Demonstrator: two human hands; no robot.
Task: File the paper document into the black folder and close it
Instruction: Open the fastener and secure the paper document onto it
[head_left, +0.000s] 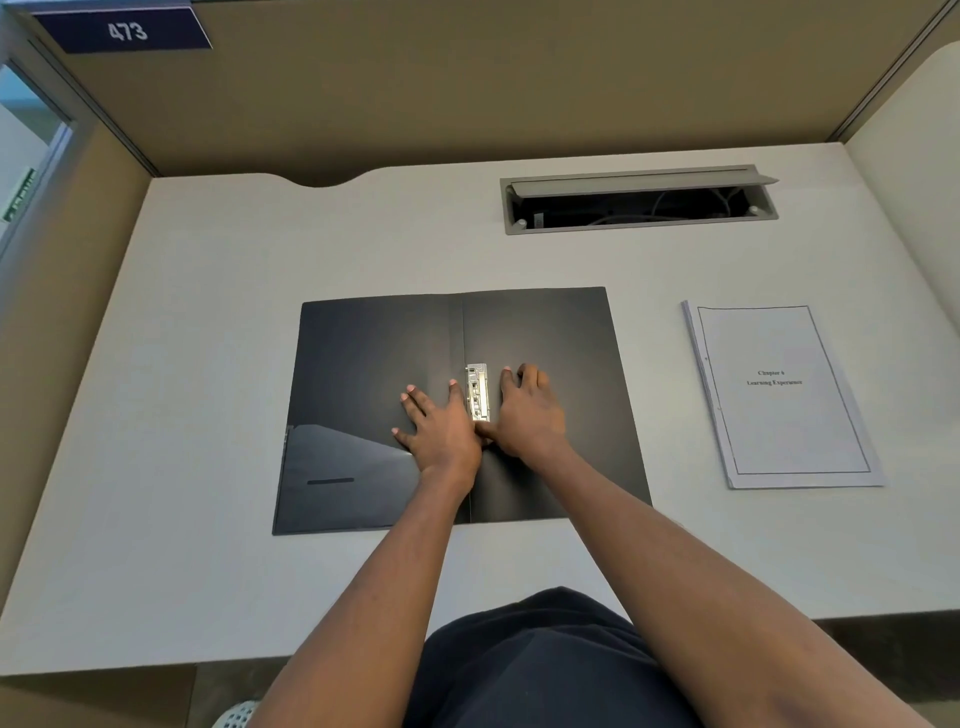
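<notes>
- Lying open and flat on the surface (208, 312), the black folder (374, 374) is seen with both covers spread and its metal clip (478, 391) exposed just right of the spine fold.
- The left hand (441, 431) is laid palm-down on the left cover beside the clip, its fingers (413, 397) spread wide and flat; nothing is gripped by it.
- The right hand (530, 415) is pressed on the right cover just beside the clip, fingers loosely curled and knuckles raised, with the thumb reaching toward the clip's near end. Nothing is enclosed by it, though whether the thumb is actually touching the lever cannot be told.
- The paper document (779, 395) is lying well apart, to the right of the folder, face-up and untouched on the surface.
- The step in hand is judged to be the preparing of the folder: the covers are being held flat and the clip is being worked or about to be released.
- Filing has not yet been started, so most of the task is left.
- For the next move, the clip must be raised fully, and the document must then be fetched by the right hand and slid squarely under it against the spine.
- Only afterwards can the clip be pressed down and the left cover folded over.
</notes>
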